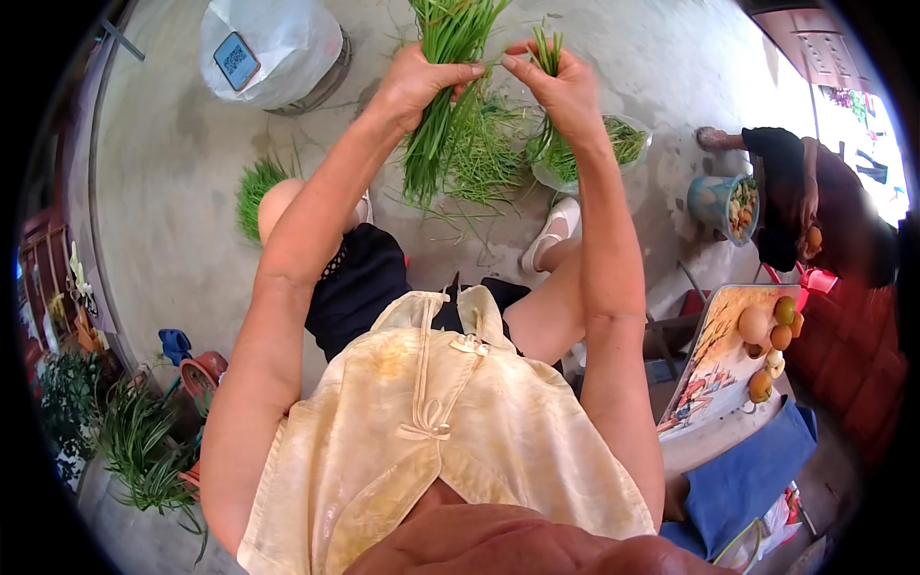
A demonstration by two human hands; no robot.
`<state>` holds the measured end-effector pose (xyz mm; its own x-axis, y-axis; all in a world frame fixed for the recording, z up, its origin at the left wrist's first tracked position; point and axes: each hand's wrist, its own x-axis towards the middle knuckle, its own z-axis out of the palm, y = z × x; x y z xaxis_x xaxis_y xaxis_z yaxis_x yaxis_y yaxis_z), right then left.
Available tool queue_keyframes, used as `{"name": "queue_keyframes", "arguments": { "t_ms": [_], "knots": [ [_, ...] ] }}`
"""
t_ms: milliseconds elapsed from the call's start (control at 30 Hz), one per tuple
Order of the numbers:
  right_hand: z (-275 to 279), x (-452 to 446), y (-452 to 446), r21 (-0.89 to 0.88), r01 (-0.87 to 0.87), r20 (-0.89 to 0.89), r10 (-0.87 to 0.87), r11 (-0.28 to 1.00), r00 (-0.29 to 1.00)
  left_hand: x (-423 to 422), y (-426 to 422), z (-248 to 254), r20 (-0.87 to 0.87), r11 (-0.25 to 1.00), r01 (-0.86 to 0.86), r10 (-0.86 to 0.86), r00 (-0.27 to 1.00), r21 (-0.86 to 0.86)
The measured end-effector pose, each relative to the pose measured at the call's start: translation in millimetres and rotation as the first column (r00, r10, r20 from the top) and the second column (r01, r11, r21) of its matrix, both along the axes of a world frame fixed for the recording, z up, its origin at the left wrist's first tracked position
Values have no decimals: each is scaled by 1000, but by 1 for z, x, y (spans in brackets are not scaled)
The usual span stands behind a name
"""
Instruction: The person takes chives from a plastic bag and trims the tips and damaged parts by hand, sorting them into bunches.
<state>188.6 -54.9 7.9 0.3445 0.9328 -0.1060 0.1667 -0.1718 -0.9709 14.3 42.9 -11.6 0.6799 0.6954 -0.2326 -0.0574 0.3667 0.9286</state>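
A thick bundle of green chives [439, 144] is gripped in my left hand [422, 84], thumb laid across the stems. The bundle hangs upright over the floor. My right hand [561, 91] is closed round a much smaller bunch of chives [546, 57], its fingertips close to the big bundle. Below the hands a loose heap of chives [484, 158] lies on the concrete. Under my right forearm stands a clear plastic bag [548, 178] with more chives in it. Another pile of chives [257, 196] rests beside my left knee.
A bin lined with white plastic [287, 57] bears a QR-code card [236, 61]. At the right, another person [815, 192] bends near a blue bucket [714, 206] of scraps. A small table [709, 374] holds several round fruits. Potted plants [134, 446] stand at the left.
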Motion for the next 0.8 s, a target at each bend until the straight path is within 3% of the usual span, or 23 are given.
{"name": "queue_keyframes", "arguments": {
  "t_ms": [133,333,433,633,733,800],
  "knots": [
    [-8,-10,4,131,52,-144,-33,990,989,0,-4,4,34,994,61,-58,998,-87],
    [-10,-14,2,24,3,-155,1,1000,988,3,-10,7,53,999,53,-54,997,10],
    [-4,-17,2,61,-15,-228,29,998,973,3,-7,0,75,997,81,-81,994,6],
    [8,-10,-1,-3,-119,-377,109,993,920,-1,-6,8,122,976,166,-149,981,-143],
    [6,-11,0,34,-107,-433,112,994,894,-1,-7,12,151,964,168,-139,979,-205],
    [-1,-4,2,58,-10,-411,33,998,911,-4,-4,10,139,952,190,-160,977,-241]
  ]
}}
